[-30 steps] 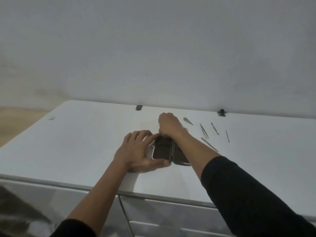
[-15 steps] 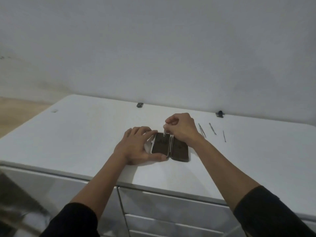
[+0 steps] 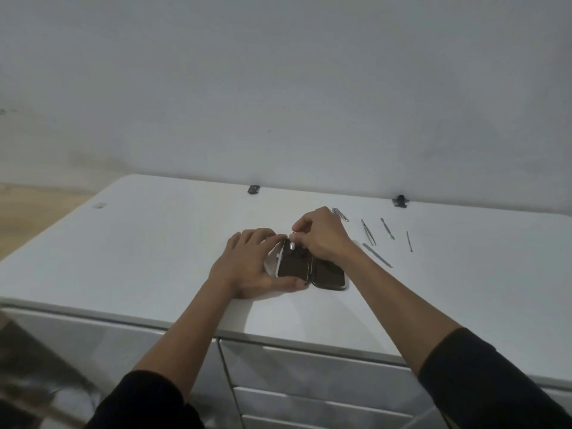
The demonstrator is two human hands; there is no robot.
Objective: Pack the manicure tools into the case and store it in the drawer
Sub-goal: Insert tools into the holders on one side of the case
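While the left hand (image 3: 247, 267) holds the open case (image 3: 309, 267) flat near the front edge of the worktop (image 3: 154, 243), thumb along its near edge and fingers curled over its far left corner, the right hand (image 3: 325, 236) pinches a small metal tool (image 3: 292, 244) and pushes it into the left half. A second ago that hand was reaching past the case toward the loose tools; half a second ago it had come back over the case with the piece in its fingertips. So one tool is going in, by my reading. Five more lie right of the case toward the back edge: clippers (image 3: 340, 213), tweezers (image 3: 368, 232), a file (image 3: 377, 255) and two thin picks (image 3: 387, 228) (image 3: 409, 241). The drawers (image 3: 309, 366) below are shut.
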